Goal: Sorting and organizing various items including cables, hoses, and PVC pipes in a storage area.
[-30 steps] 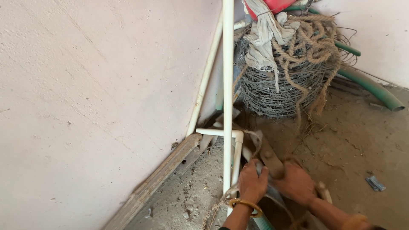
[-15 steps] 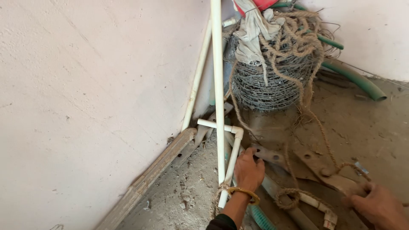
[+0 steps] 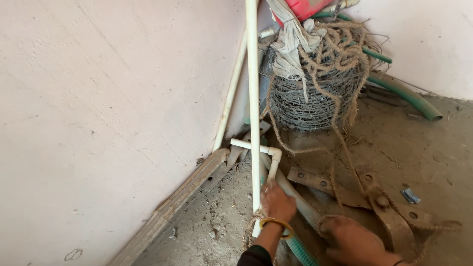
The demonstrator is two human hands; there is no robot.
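My left hand [image 3: 278,201], with a gold bangle on the wrist, is curled over a grey pipe [image 3: 301,203] that lies on the floor beside the foot of a white elbow pipe [image 3: 270,153]. A long white pipe [image 3: 253,98] stands upright just to its left. My right hand [image 3: 352,240] is knuckles up on the floor, covering the end of a rope loop [image 3: 329,217] beside a rusty metal bar [image 3: 389,219]. Its fingers are hidden underneath.
A roll of barbed wire [image 3: 310,96], draped with coarse rope [image 3: 340,54] and a grey cloth [image 3: 289,42], stands in the corner. A green hose [image 3: 409,96] runs along the back wall. A wooden plank [image 3: 182,192] lies against the left wall. A teal corrugated hose [image 3: 300,249] lies by my wrists.
My right hand swung out to the right, then came back left onto the rope loop. My left hand stayed on the pipes. The view has tilted slightly.
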